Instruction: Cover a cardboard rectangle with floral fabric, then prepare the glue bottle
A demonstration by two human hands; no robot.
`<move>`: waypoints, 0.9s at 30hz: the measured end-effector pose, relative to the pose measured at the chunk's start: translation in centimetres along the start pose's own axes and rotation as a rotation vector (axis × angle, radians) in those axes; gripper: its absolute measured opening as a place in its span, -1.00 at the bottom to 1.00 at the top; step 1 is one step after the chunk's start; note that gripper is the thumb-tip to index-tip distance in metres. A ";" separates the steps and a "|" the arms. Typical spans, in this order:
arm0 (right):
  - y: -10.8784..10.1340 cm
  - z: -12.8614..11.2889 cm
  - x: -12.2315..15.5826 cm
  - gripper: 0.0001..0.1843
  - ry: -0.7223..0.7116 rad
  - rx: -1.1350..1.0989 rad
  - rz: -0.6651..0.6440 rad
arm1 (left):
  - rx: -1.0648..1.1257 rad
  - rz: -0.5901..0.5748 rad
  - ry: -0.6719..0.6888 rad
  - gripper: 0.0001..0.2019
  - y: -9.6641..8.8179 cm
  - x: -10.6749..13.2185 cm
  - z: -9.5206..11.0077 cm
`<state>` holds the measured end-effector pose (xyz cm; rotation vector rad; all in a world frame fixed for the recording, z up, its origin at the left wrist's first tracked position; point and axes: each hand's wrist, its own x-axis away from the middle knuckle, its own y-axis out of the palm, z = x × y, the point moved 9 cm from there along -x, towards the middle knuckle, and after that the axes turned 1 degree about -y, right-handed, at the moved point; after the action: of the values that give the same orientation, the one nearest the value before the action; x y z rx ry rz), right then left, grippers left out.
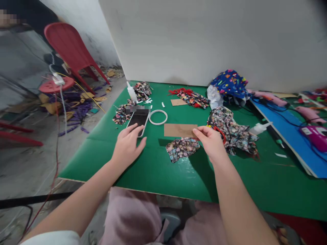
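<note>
Between the thumb and fingers of my right hand (209, 139) is the right end of a brown cardboard strip (178, 130), held above the green table. Just below the strip lies a small piece of floral fabric (182, 149). My left hand (129, 143) has its fingers spread, with the fingertips over the lower part of a smartphone (139, 119); whether they touch the screen I cannot tell. Beside the phone rests a white ring (158, 117). Red-handled scissors (220, 133) lie partly hidden behind my right hand, against a heap of floral fabric (231, 127).
A white glue bottle (131, 92) stands at the back left; another bottle (259, 128) lies by the fabric heap. Pink glue guns (270, 98) with cables and a blue board (286, 136) occupy the right. A red chair (68, 47) is on the floor at left.
</note>
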<state>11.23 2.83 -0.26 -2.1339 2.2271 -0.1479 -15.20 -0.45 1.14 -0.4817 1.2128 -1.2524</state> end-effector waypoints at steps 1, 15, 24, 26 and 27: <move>0.1 0.1 0.0 -0.77 -0.004 0.007 -0.005 | -0.064 0.022 -0.004 -0.56 -0.8 0.7 -0.8; -0.6 1.0 -0.2 -0.74 -0.029 0.038 0.010 | -0.275 -0.076 0.025 -0.61 -0.9 1.8 -1.9; -0.6 1.1 -0.3 -0.73 -0.019 -0.024 -0.004 | -0.053 0.237 -0.031 -0.50 -5.5 0.0 -0.7; -0.6 1.3 -0.3 -0.73 -0.013 -0.032 -0.013 | 0.040 0.303 -0.030 -0.57 -6.5 -1.6 0.9; -0.6 1.4 -0.3 -0.73 -0.014 -0.026 -0.016 | 0.097 0.337 -0.023 -0.59 -6.8 -2.4 1.9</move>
<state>12.00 3.06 -1.63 -2.1592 2.2171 -0.1047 -16.28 -1.09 8.44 -0.2091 1.1526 -1.0077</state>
